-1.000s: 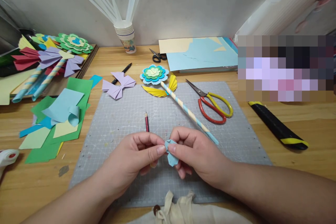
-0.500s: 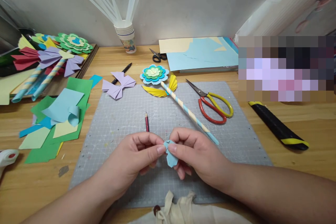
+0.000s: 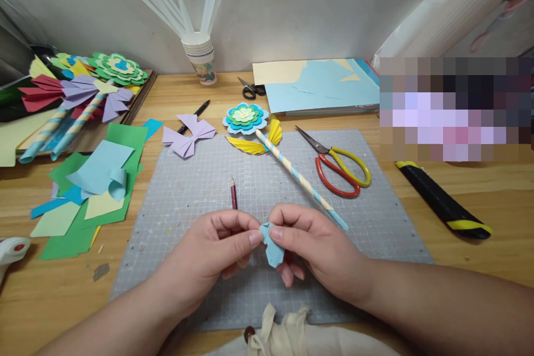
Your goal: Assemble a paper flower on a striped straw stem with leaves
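Between both hands is a small light-blue paper piece (image 3: pixel 275 253) with a notched edge, held low over the cutting mat (image 3: pixel 175 267). My left hand (image 3: pixel 227 242) pinches its upper left corner between thumb and forefinger. On the other side, my right hand (image 3: pixel 306 239) grips it with the thumb on top; the fingers behind are partly hidden. A pencil (image 3: pixel 233 194) lies just beyond my left hand. Past my right hand runs a striped paper stem (image 3: pixel 298 175) with a layered paper flower (image 3: pixel 244 118) and yellow pleated leaves (image 3: pixel 252 145).
Red-and-yellow-handled scissors (image 3: pixel 340 169) lie on the mat's right, near a black-and-yellow tool (image 3: pixel 444 200). A purple paper bow (image 3: pixel 189 136) rests at the mat's upper left. Paper scraps (image 3: pixel 100 169) pile up at left. Behind stand paper cups (image 3: pixel 200 61) with straws, beside a blue sheet (image 3: pixel 317 94).
The blue paper's lower end has tilted very slightly to the right. Both hands stay in nearly the same place and keep their pinch.
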`<move>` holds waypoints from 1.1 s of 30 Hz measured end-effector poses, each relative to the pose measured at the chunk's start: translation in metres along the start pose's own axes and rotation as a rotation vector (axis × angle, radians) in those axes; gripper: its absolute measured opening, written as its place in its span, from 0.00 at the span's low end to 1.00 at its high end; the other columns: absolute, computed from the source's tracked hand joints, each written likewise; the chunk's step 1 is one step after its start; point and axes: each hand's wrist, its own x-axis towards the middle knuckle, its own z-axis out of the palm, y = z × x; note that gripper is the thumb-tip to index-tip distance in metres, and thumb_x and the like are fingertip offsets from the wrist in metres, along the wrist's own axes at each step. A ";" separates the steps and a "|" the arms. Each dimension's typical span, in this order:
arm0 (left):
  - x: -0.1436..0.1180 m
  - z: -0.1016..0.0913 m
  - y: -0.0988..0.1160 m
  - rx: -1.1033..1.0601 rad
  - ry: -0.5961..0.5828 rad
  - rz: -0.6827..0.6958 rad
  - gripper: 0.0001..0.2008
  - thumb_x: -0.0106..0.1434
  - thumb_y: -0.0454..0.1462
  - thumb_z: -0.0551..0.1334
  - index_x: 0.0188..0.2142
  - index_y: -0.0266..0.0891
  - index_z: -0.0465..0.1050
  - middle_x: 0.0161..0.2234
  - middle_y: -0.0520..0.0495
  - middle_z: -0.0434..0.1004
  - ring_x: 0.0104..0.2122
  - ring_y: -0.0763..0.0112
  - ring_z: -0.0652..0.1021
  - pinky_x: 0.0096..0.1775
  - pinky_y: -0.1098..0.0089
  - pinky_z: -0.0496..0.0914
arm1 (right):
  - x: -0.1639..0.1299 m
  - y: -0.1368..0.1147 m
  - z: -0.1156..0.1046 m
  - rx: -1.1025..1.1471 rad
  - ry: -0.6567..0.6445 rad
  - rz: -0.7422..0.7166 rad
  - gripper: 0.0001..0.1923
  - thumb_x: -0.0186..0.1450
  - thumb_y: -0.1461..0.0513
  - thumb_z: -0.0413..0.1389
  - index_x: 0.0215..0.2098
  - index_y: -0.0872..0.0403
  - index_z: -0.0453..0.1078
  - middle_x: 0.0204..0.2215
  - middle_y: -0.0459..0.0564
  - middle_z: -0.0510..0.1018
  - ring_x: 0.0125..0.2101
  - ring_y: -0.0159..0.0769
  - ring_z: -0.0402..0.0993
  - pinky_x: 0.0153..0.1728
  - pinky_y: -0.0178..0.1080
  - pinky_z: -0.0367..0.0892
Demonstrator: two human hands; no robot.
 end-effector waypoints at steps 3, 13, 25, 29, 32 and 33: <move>0.000 0.001 0.001 -0.013 -0.007 0.001 0.14 0.52 0.46 0.70 0.29 0.37 0.74 0.18 0.56 0.63 0.17 0.82 0.57 0.18 0.78 0.49 | 0.000 0.001 0.000 0.012 0.001 0.004 0.15 0.60 0.52 0.57 0.27 0.54 0.63 0.17 0.39 0.69 0.13 0.23 0.64 0.14 0.27 0.51; 0.000 0.000 -0.002 -0.014 0.006 0.008 0.14 0.51 0.46 0.70 0.28 0.38 0.74 0.18 0.56 0.64 0.17 0.82 0.58 0.18 0.78 0.50 | 0.000 0.001 0.000 0.004 -0.001 0.001 0.16 0.60 0.51 0.57 0.27 0.54 0.63 0.17 0.39 0.69 0.13 0.23 0.64 0.14 0.27 0.51; 0.002 0.001 0.000 0.031 -0.007 0.029 0.14 0.54 0.45 0.68 0.26 0.38 0.70 0.19 0.57 0.63 0.17 0.83 0.56 0.18 0.77 0.47 | 0.000 -0.001 0.000 -0.078 0.001 -0.042 0.15 0.61 0.52 0.56 0.26 0.54 0.62 0.18 0.40 0.68 0.15 0.24 0.63 0.15 0.28 0.54; 0.000 0.001 0.000 0.106 0.005 0.118 0.13 0.55 0.42 0.67 0.24 0.37 0.68 0.22 0.56 0.65 0.17 0.83 0.56 0.19 0.76 0.48 | -0.001 0.000 0.004 -0.191 0.044 -0.074 0.12 0.60 0.56 0.57 0.25 0.54 0.61 0.18 0.39 0.65 0.16 0.23 0.61 0.17 0.29 0.57; -0.001 0.002 -0.002 0.178 0.022 0.190 0.11 0.58 0.41 0.64 0.24 0.38 0.67 0.23 0.56 0.66 0.19 0.82 0.59 0.20 0.76 0.52 | -0.003 0.000 0.005 -0.280 0.098 -0.130 0.12 0.61 0.60 0.55 0.22 0.54 0.60 0.17 0.38 0.63 0.17 0.23 0.60 0.18 0.29 0.57; -0.001 0.003 -0.003 0.199 0.015 0.198 0.11 0.59 0.41 0.63 0.25 0.38 0.67 0.22 0.56 0.65 0.19 0.81 0.60 0.21 0.76 0.53 | -0.003 0.000 0.005 -0.288 0.107 -0.139 0.12 0.61 0.60 0.54 0.22 0.54 0.60 0.17 0.38 0.63 0.17 0.23 0.60 0.18 0.29 0.57</move>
